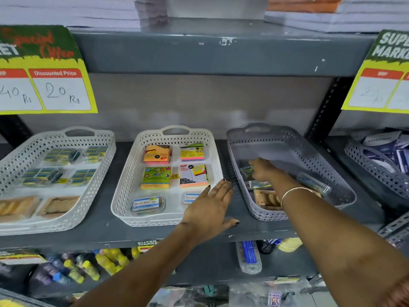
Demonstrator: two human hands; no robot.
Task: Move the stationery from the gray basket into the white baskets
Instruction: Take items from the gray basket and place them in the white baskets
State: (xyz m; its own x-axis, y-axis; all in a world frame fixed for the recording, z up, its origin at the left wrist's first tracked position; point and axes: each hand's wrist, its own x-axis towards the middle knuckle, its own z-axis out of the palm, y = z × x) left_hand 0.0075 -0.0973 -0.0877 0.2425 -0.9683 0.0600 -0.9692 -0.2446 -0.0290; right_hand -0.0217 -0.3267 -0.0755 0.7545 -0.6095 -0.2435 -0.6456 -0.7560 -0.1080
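While the left hand (210,207) rests flat and empty on the shelf, the right hand (263,171), far nearer, closes its grip on a small packet (247,170) at the gray basket (309,151)'s left side, the middle white basket (126,196) lying leftward.
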